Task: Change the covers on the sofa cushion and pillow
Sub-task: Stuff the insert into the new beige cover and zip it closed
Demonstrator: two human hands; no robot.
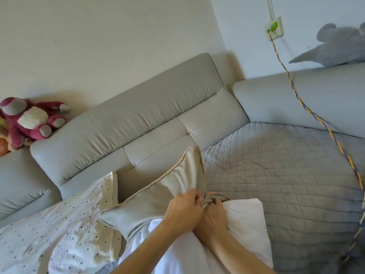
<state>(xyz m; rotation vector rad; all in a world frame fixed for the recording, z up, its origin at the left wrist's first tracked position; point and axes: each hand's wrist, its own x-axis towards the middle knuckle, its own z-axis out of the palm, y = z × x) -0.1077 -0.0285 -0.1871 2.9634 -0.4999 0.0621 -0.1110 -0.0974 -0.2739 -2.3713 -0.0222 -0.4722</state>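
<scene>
Over at the far left, a pink plush toy [29, 119] sits on top of the grey sofa [138, 115]. Below it, a dotted pillow [59, 224] lies on the seat, its upper corner leaning against the backrest. Just beside that pillow is the beige cover [167, 186] with a piped edge. It is partly pulled over the white cushion [246, 224], one corner standing up against the backrest. The left hand [183, 212] is clenched on the gathered open edge of the cover, fingers curled tight into the bunched fabric. The right hand [213, 216] lies just under and beside it, partly hidden. Its fingers bend into the same bunch of cover, with the palm on the bare white cushion. The cushion rests on a grey quilted mat [286, 175] that covers the corner seat. A braided cord [296, 95] runs down from a wall socket [273, 28] across the right side, and a grey plush toy [339, 46] lies on the sofa back at the far right.
</scene>
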